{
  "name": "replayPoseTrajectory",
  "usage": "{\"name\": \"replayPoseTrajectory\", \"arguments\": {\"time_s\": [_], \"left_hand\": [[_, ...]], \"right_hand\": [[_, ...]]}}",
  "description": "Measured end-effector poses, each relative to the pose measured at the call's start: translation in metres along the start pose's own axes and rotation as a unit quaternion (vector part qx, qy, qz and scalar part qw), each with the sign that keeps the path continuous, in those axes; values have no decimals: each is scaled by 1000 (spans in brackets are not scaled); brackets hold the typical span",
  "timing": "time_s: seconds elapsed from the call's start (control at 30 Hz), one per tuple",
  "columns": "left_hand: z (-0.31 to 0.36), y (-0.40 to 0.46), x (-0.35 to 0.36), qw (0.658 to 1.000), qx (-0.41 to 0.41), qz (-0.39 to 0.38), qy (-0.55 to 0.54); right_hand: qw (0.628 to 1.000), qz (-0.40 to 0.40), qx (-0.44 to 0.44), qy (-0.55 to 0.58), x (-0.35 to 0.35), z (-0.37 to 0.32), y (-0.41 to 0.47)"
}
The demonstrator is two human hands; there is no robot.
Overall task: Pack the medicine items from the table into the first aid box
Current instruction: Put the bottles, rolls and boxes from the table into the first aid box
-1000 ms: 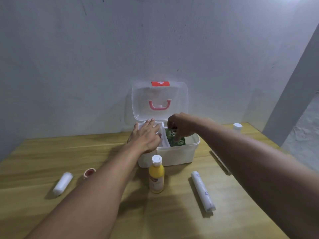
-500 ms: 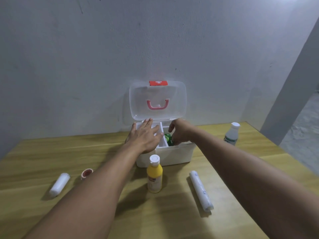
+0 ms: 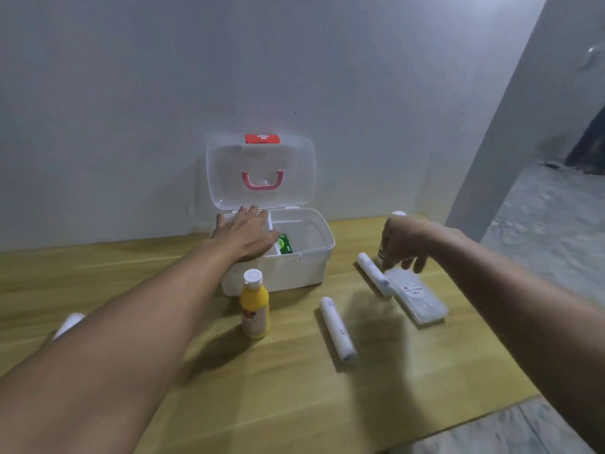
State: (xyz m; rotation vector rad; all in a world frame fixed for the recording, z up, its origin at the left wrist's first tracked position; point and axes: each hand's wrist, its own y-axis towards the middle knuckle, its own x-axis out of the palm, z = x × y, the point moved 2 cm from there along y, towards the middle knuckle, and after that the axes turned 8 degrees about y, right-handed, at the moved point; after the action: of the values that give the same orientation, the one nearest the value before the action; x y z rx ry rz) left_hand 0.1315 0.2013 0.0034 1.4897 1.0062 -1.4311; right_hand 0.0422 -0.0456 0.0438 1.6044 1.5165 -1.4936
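The white first aid box (image 3: 314, 268) stands open against the wall, its clear lid (image 3: 262, 172) upright. A green packet (image 3: 284, 244) lies inside. My left hand (image 3: 244, 234) rests flat on the box's left rim, fingers spread. My right hand (image 3: 406, 244) hovers to the right of the box, fingers apart and empty, just above a white roll (image 3: 373, 278) and a clear flat case (image 3: 417, 298). A yellow bottle (image 3: 254, 304) stands in front of the box. Another white roll (image 3: 337, 329) lies on the table.
A white-capped bottle (image 3: 398, 213) stands mostly hidden behind my right hand. A third white roll (image 3: 68, 324) peeks out left of my left forearm. The wooden table (image 3: 294, 388) ends at the lower right; the floor lies beyond.
My right hand has left the box, with the green packet staying inside, and moved right above the roll and clear case. The view has shifted right. My left hand stays on the box.
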Motion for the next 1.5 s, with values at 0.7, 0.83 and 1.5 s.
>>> {"name": "replayPoseTrajectory", "arguments": {"time_s": [0.7, 0.83, 1.5], "left_hand": [[-1, 3, 11, 999, -5, -24, -21], [-6, 3, 3, 998, 11, -54, -17], [-10, 3, 17, 999, 12, 10, -40]], "right_hand": [[994, 69, -40, -77, -24, -14, -32], [986, 79, -124, -83, -28, -54, -23], [960, 75, -266, 36, 51, -122, 52]]}}
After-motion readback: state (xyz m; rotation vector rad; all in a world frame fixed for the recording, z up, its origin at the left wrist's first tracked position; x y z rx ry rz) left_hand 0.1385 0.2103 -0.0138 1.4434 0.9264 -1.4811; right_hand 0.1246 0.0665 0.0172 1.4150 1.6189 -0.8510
